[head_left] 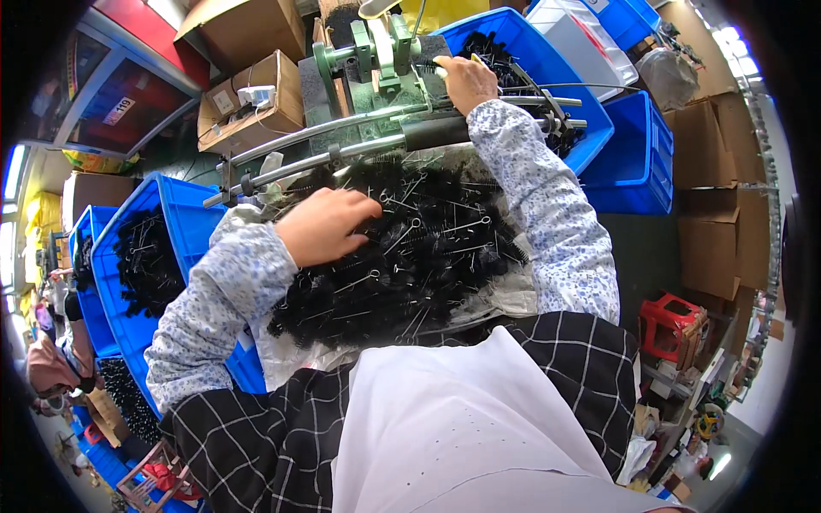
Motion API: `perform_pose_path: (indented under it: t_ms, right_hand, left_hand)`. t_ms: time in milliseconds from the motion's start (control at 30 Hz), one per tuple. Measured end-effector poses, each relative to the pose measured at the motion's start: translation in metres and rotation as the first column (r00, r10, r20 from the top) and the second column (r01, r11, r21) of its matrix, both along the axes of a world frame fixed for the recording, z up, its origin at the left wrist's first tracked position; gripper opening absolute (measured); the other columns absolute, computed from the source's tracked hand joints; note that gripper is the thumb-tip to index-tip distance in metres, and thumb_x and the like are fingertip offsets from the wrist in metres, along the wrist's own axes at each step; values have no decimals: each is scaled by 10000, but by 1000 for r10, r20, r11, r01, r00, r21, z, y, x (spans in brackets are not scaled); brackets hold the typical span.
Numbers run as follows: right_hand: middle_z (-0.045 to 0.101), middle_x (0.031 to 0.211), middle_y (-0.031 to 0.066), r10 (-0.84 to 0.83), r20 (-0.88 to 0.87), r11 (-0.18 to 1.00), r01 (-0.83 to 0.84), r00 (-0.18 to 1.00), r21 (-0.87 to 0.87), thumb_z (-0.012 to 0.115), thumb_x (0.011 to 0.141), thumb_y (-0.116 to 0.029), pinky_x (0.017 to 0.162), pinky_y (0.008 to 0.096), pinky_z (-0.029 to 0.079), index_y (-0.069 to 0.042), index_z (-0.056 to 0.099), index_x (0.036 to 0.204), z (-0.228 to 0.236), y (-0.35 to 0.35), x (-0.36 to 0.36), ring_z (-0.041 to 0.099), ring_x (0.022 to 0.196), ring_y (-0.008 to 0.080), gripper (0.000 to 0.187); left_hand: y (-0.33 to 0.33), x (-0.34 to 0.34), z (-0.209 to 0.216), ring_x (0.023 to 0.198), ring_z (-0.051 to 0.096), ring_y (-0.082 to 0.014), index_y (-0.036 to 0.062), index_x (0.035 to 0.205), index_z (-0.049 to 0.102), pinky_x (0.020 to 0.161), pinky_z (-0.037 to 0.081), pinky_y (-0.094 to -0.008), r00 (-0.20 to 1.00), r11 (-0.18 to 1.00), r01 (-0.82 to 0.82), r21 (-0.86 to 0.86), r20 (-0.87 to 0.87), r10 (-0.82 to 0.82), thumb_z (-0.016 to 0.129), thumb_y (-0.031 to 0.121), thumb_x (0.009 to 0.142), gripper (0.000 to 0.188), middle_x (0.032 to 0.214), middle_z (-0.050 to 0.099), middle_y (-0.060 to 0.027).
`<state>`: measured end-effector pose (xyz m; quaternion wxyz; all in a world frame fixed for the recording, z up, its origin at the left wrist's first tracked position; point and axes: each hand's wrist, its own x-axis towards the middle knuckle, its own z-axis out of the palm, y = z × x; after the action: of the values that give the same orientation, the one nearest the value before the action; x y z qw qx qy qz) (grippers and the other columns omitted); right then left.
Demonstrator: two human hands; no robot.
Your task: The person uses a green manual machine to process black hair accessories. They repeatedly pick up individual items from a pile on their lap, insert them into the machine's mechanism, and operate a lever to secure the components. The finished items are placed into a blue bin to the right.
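A wide pile of black bristle brushes point(402, 256) with twisted-wire stems and ring ends lies on a pale sheet in front of me. My left hand point(329, 227) is over its left part, thumb and fingers apart and bent toward the brushes, with nothing seen in its grasp. Beyond the pile stands a green bench machine point(385, 51) with a pale wheel. My right hand point(469, 84) is at its right side, with pale covers on the fingertips. Those fingers are pinched on a small black brush point(425, 66) that points toward the wheel; part of it is hidden.
Two metal rails point(316, 145) cross between the pile and the machine. A blue bin point(547, 60) with brushes stands behind my right hand, and another blue bin point(180, 214) stands left. Cardboard boxes point(252, 103) sit at back left. A red stool point(673, 325) is at right.
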<state>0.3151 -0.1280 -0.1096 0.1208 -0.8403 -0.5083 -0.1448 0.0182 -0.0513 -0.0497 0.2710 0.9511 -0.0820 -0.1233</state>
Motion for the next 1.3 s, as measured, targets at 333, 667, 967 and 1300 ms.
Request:
perform_pose_path:
  t_ms: [333, 667, 967, 1300]
  right_hand:
    - [644, 904, 97, 8, -113, 999, -13, 994, -42, 498, 836, -149, 728, 374, 498, -188, 630, 1038, -9, 15, 0, 627, 835, 256, 244]
    - [539, 1081, 82, -97, 30, 970, 101, 995, -221, 559, 839, -327, 836, 414, 391, -118, 551, 1157, 6, 10, 3, 550, 976, 239, 381]
    - [643, 919, 103, -42, -66, 998, 45, 997, 51, 563, 762, -238, 799, 419, 405, -77, 634, 904, -21, 13, 0, 573, 953, 253, 227]
    - [639, 824, 105, -46, -68, 998, 42, 997, -52, 532, 767, -268, 742, 425, 407, -102, 634, 883, -12, 41, -36, 590, 871, 251, 227]
  left_hand:
    - [-9, 2, -12, 790, 588, -207, 85, 973, 541, 760, 410, -335, 980, 952, -10, 307, 193, -52, 603, 131, 721, 263, 773, 590, -48]
    - [11, -5, 18, 639, 542, -184, 32, 843, 560, 604, 445, -302, 954, 960, -207, -188, 177, 241, 602, 41, 709, 141, 698, 557, -65]
    - [26, -14, 56, 559, 419, -54, 25, 846, 516, 527, 366, -207, 845, 814, -464, -350, 100, 525, 562, 24, 727, 128, 628, 450, 6]
    - [34, 0, 64, 561, 418, -55, 28, 885, 522, 526, 365, -206, 817, 813, -436, -385, 210, 537, 572, 62, 762, 138, 658, 466, -1]
